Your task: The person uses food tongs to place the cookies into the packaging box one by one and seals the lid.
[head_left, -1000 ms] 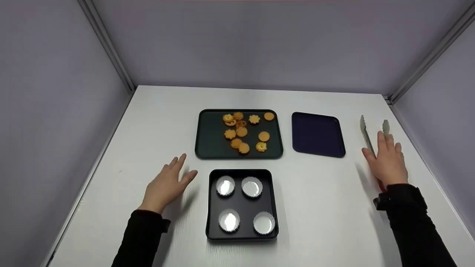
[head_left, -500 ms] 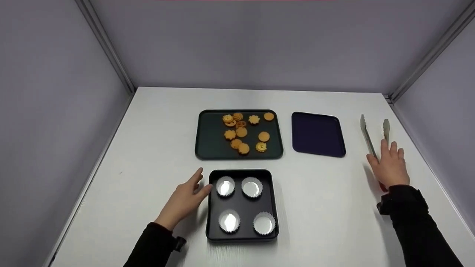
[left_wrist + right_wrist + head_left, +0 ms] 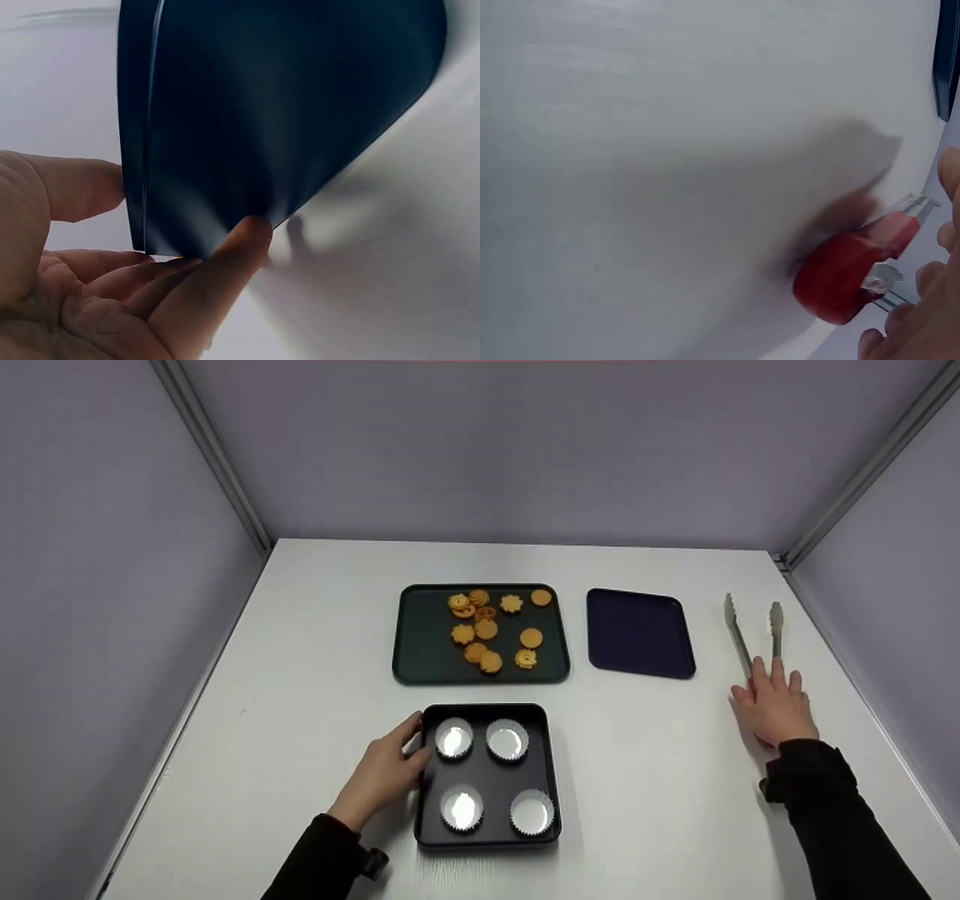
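Note:
At the left side of a black square baking pan (image 3: 491,769), my left hand (image 3: 381,778) pinches the wall, thumb at the rim and fingers along the outside. The left wrist view shows the thumb on the rim edge and the fingertips at the pan's (image 3: 247,112) lower corner. Inside the pan sit several white fluted paper cups (image 3: 507,740). My right hand (image 3: 776,712) hovers over metal tongs (image 3: 739,641) with fingers fairly straight. Below it, the right wrist view shows the tongs' red handle end (image 3: 831,279) on the table.
Behind the pan lies a dark green tray (image 3: 424,637) with several cookies (image 3: 531,638), spread toward its right side. A navy tray (image 3: 637,634) is to its right. Grey panels (image 3: 495,457) enclose the white table (image 3: 315,607) at the back and sides.
My left hand has come right and slightly down, from beside the pan onto its left edge. My right hand has pulled back a little along the tongs, showing more of their arms.

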The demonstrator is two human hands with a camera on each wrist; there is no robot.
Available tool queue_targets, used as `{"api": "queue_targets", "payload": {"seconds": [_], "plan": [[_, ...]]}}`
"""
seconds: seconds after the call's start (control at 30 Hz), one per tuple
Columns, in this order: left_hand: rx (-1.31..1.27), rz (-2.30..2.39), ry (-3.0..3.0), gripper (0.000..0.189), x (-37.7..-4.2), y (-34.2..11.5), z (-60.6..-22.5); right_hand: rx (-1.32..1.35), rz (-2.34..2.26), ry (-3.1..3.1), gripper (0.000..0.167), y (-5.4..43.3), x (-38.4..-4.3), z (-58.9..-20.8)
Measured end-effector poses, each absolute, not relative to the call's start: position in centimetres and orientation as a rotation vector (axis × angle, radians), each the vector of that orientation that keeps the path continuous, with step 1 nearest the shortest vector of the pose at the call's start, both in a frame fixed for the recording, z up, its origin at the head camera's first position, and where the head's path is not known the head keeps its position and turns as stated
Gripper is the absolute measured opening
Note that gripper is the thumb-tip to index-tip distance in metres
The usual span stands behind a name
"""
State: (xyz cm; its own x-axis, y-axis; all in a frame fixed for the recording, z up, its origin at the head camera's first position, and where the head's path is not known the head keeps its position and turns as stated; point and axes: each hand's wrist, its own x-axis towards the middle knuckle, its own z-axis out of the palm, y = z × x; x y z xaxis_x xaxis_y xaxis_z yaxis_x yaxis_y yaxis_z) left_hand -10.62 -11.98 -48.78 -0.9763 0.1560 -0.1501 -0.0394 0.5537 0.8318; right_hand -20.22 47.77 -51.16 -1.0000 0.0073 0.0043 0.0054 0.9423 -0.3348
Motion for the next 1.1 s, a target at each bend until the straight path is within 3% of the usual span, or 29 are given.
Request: {"api": "queue_targets", "payload": {"seconds": [0.5,0.73,0.97,1.1], "plan": [[0.109,1.338,2.669,0.061,-10.6,-11.8,-49.2,0.141,0.380,-3.047,0.060,47.6,-18.8,-52.4],[0.091,1.328,2.665,0.062,-10.6,-11.7,-49.0,0.132,0.403,-3.062,0.066,47.6,-17.6,-52.0],[0.065,1.310,2.644,0.063,-10.6,-11.6,-48.8,0.184,0.410,-3.075,0.033,47.1,-16.5,-49.8],[0.071,1.295,2.630,0.064,-10.6,-11.6,-48.6,0.142,0.429,-3.215,0.031,47.4,-16.4,-47.8]]}}
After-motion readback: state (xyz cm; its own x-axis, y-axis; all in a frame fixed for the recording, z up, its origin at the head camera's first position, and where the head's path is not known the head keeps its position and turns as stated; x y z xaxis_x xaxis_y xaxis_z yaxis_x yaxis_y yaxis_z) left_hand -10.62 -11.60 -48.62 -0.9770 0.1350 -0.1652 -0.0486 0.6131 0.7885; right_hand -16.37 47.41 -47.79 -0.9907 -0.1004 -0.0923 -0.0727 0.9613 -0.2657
